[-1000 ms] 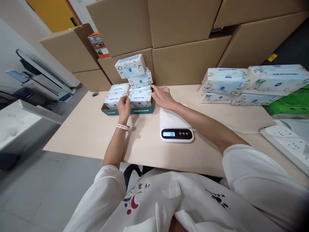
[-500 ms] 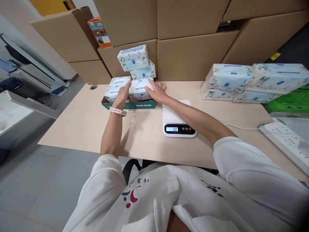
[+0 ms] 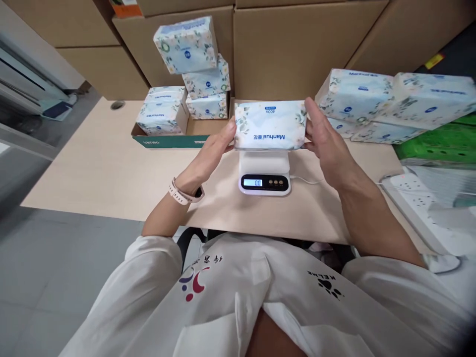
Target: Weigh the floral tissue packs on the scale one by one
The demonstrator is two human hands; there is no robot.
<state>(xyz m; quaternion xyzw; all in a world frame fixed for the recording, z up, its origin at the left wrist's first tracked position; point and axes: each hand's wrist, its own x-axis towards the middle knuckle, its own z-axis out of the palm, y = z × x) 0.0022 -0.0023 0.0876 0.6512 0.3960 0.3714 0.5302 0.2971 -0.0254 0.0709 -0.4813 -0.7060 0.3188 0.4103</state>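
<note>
A soft tissue pack (image 3: 269,125) with a floral print is held between both hands just above the white digital scale (image 3: 265,171). My left hand (image 3: 215,151) grips its left end and my right hand (image 3: 323,136) grips its right end. The scale's display reads 0.0. Behind and to the left stands a shallow green cardboard tray (image 3: 167,141) holding more tissue packs (image 3: 161,111), with others stacked at its back (image 3: 188,44).
Another pile of tissue packs (image 3: 394,101) lies at the right over a green package (image 3: 442,146). A white power strip (image 3: 416,203) sits at the right edge. Large brown cartons (image 3: 290,44) wall the back of the beige table (image 3: 92,168).
Both hands took one tissue pack out of the green tray and carried it right and toward me, over the scale. The camera tilted down.
</note>
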